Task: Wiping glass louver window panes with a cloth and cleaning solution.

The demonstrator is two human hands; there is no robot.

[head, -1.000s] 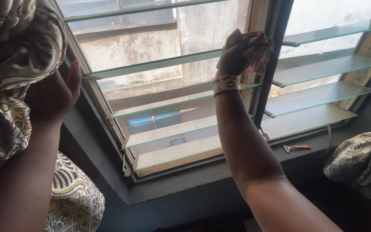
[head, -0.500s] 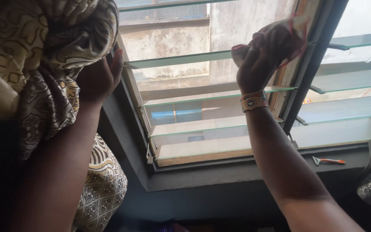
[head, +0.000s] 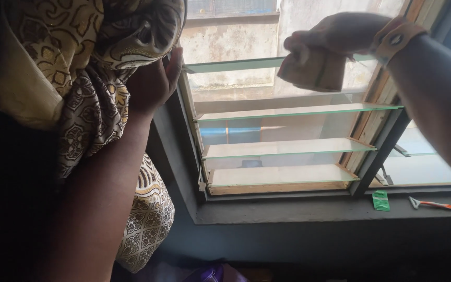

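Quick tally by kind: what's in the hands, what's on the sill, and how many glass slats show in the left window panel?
Cloth in the right hand: 1
Patterned curtain held back by the left hand: 1
Glass slats, left panel: 4
Green packet on the sill: 1
Orange-handled razor on the sill: 1
Total: 8

The left hand (head: 152, 81) is raised at the upper left, palm open and fingers pointing upward, thumb side toward the camera; its forearm rises steeply from the lower left. The right hand (head: 335, 34) is up near the top edge, fingers curled shut in a pinching grip (the fingertips themselves are blurred). Its wrist bends down, and the forearm runs off toward the right edge.
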